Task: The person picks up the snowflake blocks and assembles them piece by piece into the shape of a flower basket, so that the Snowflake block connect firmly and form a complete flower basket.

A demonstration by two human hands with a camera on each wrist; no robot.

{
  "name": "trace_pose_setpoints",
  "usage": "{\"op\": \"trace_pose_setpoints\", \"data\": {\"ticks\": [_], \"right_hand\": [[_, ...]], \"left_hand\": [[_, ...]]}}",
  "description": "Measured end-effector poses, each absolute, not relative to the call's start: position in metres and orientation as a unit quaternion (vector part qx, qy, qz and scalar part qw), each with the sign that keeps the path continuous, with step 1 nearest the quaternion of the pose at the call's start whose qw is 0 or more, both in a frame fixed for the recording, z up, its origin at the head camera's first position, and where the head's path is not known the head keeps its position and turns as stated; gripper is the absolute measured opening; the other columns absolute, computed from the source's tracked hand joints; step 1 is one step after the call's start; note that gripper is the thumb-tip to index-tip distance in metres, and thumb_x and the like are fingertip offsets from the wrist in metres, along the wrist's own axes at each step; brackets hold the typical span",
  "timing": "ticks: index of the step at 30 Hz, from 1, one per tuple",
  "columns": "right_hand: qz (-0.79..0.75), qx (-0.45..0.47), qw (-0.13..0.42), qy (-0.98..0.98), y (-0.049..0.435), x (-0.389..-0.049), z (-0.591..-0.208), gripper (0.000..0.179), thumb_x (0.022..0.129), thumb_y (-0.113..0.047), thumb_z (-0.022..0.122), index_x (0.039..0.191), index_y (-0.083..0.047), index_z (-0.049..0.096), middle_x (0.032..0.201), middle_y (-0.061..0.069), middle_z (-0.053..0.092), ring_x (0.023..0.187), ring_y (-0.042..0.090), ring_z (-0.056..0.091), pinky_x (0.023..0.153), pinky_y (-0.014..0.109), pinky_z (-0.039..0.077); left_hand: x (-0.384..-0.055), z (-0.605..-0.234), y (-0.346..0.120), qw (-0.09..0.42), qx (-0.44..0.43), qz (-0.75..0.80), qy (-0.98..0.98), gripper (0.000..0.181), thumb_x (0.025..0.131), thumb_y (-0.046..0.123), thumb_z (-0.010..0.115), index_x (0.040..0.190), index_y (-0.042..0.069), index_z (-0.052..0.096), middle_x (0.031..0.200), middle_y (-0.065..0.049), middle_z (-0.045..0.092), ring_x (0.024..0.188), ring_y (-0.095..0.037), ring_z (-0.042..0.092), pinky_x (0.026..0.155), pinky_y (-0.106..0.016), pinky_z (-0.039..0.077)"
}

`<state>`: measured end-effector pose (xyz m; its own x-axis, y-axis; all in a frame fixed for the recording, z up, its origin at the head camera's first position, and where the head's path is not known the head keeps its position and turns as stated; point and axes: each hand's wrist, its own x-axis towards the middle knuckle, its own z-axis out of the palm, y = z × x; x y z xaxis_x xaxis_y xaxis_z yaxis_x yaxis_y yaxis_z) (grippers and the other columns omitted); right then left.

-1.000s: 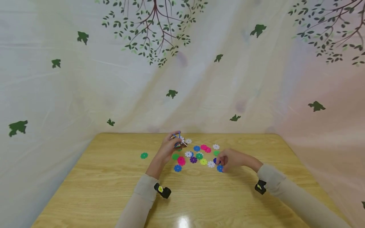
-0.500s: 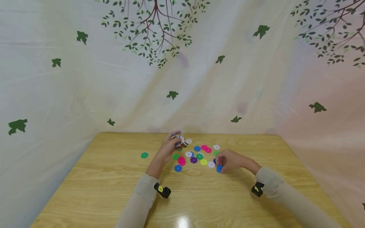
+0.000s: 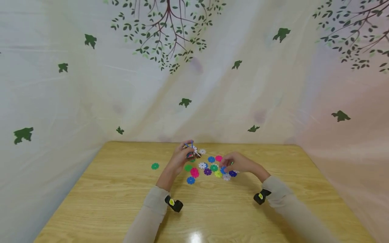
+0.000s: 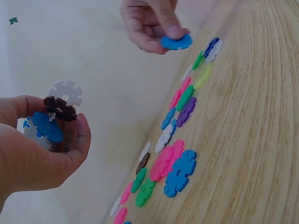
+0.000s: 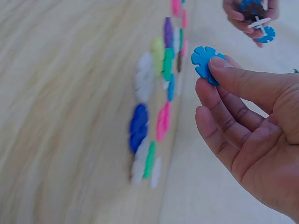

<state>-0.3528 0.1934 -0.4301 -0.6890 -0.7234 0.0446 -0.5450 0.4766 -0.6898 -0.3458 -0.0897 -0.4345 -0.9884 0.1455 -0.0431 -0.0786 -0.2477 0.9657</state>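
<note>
My left hand [image 3: 178,159] holds a cluster of interlocked plastic snowflake discs, with a white disc [image 4: 70,93], a brown disc [image 4: 60,108] and a blue disc [image 4: 48,127] showing in the left wrist view. Fingers hide part of the cluster. Between thumb and fingertips, my right hand [image 3: 241,163] pinches a single blue snowflake disc [image 5: 202,63], lifted off the tabletop. Below and around that hand lie loose discs, among them a dark blue one [image 3: 233,173] and a yellow one [image 3: 218,174]. The two hands are apart, the left one farther back over the table.
Several loose snowflake discs lie scattered on the wooden table [image 3: 121,202], including a pink one [image 3: 194,172] and a blue one [image 3: 190,180]. One green disc [image 3: 155,166] lies alone at the left. A printed cloth [image 3: 212,111] hangs behind the table's far edge.
My right hand has picked up the blue disc from the right end of the scattered discs and moved left with it. The left hand stays nearly still with its cluster.
</note>
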Motion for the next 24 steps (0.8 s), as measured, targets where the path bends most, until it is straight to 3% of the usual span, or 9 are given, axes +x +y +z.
{"op": "trace_pose_setpoints", "data": {"ticks": [6,12,20,24], "right_hand": [[-0.392,-0.358,0.115,0.84,0.173,-0.357,-0.415,0.013,0.093,-0.002,0.071,0.105,0.003,0.073,0.097,0.017,0.074,0.084,0.02,0.068,0.075,0.031,0.059],[-0.432,-0.336,0.09,0.832,0.158,-0.359,-0.404,0.013,0.094,-0.007,0.072,0.104,0.001,0.071,0.096,0.016,0.073,0.088,0.034,0.07,0.073,0.036,0.06],[-0.487,-0.321,0.034,0.812,0.142,-0.361,-0.407,0.012,0.091,-0.004,0.074,0.101,0.001,0.07,0.094,0.016,0.072,0.084,0.015,0.067,0.076,0.026,0.058],[-0.508,-0.311,-0.003,0.803,0.134,-0.358,-0.41,0.014,0.092,-0.005,0.074,0.105,0.002,0.072,0.096,0.018,0.073,0.084,0.013,0.067,0.076,0.025,0.057]], "left_hand": [[-0.346,-0.434,-0.089,0.068,0.024,0.79,0.609,0.045,0.098,0.003,0.057,0.142,0.007,0.052,0.095,-0.004,0.061,0.08,-0.016,0.062,0.091,-0.042,0.057],[-0.345,-0.433,-0.09,0.071,0.018,0.788,0.611,0.045,0.096,0.001,0.057,0.141,0.005,0.052,0.09,-0.003,0.055,0.077,-0.013,0.058,0.083,-0.035,0.057],[-0.343,-0.433,-0.088,0.074,0.022,0.789,0.61,0.042,0.097,0.002,0.057,0.139,0.004,0.052,0.091,-0.004,0.055,0.079,-0.017,0.061,0.079,-0.033,0.056],[-0.343,-0.434,-0.086,0.078,0.028,0.788,0.61,0.043,0.097,0.003,0.058,0.139,0.005,0.052,0.091,-0.003,0.059,0.079,-0.015,0.063,0.08,-0.033,0.056]]}}
